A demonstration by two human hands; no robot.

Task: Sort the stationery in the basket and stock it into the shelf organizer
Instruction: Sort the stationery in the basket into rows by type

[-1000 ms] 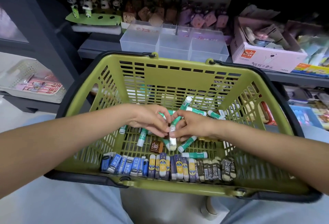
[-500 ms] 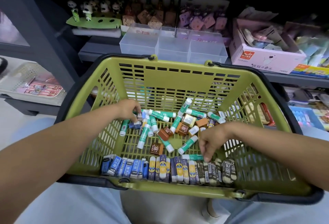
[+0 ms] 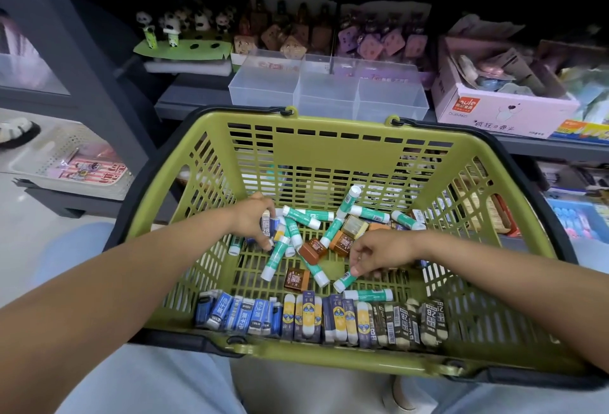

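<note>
Left hand [image 3: 253, 221], fingers curled, is gripping a small clutch of erasers [image 3: 267, 226] at the left of the loose pile. Right hand [image 3: 379, 254], fingers bent downward and close together, is touching a glue stick [image 3: 345, 281] with its fingertips [image 3: 355, 271]; whether it is pinching the stick cannot be told. Both hands are reaching into the green basket [image 3: 329, 153], which is resting on the person's lap. Green-and-white glue sticks and brown sharpeners [image 3: 313, 250] are lying scattered across the basket's middle and far floor. Along the near wall, erasers are standing in a sorted row: blue [image 3: 237, 315] at left, yellow-and-navy [image 3: 324, 318] in the middle, dark 2B [image 3: 425, 321] at right. A clear organizer [image 3: 326, 94] is sitting on the shelf just beyond the basket.
</note>
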